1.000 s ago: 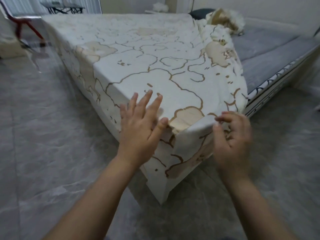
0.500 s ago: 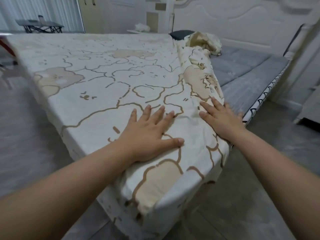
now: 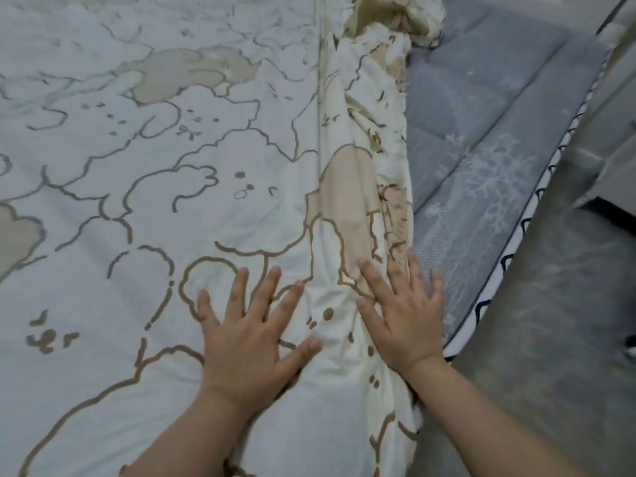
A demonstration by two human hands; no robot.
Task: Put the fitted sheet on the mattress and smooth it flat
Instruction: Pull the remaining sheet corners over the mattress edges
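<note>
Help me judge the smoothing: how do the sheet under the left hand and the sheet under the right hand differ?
Under the left hand the fitted sheet lies flat on the mattress; under the right hand it is bunched in a gathered ridge. The left hand rests wholly on fabric; the right hand's outer fingers reach the sheet's edge beside the bare grey mattress. Both hands lie flat, fingers spread.

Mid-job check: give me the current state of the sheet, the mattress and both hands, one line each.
fitted sheet: spread flat over most of the bed, its right edge bunched in a ridge short of the mattress side.
mattress: a grey strip along the right side lies bare.
left hand: fingers spread, palm flat on the sheet.
right hand: fingers straight, pressing on the bunched edge, fingertips reaching the bare mattress.
</note>
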